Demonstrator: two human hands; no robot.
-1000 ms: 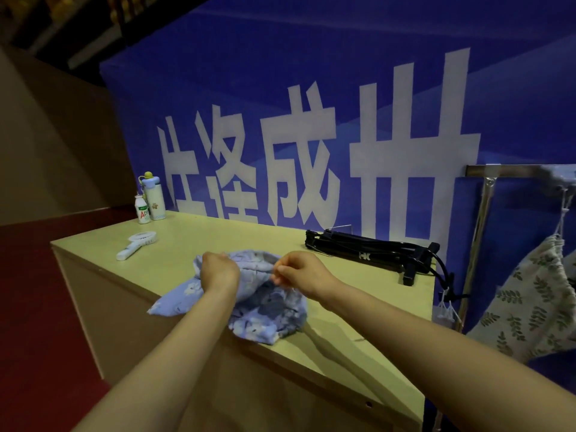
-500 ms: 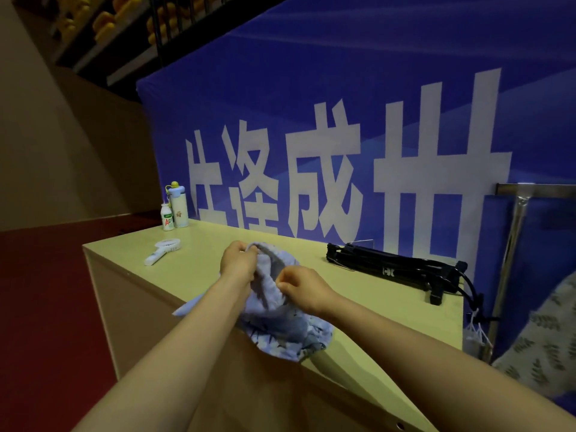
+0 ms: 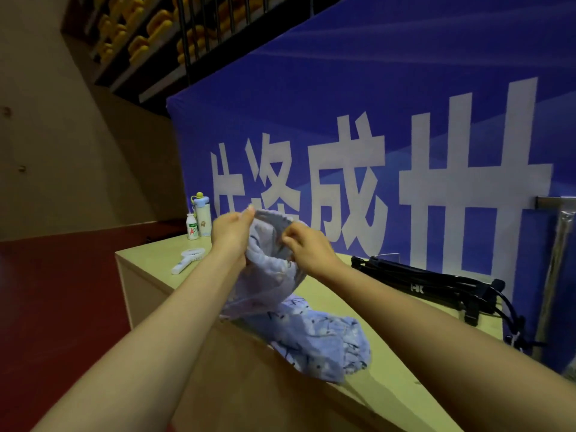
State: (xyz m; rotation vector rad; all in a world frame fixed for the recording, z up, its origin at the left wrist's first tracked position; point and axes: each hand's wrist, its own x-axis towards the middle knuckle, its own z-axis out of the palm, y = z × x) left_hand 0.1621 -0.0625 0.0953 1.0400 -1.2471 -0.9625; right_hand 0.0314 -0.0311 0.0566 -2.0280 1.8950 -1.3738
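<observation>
A light blue patterned garment (image 3: 311, 335) hangs from both my hands, its lower part still lying on the pale wooden table (image 3: 389, 363) near the front edge. My left hand (image 3: 232, 230) pinches the garment's upper hem between thumb and fingers. My right hand (image 3: 307, 247) grips the same hem a short way to the right. The hem is lifted above the tabletop, in front of the blue banner.
A folded black tripod (image 3: 436, 285) lies on the table's right side. At the far left corner stand a small white bottle (image 3: 192, 226) and a blue-capped flask (image 3: 202, 215), with a white handheld fan (image 3: 188, 258) nearby. A metal rack (image 3: 558, 244) stands at right.
Both hands have raised the garment's top edge off the table, so most of it now hangs from my fingers. The view has tilted upward.
</observation>
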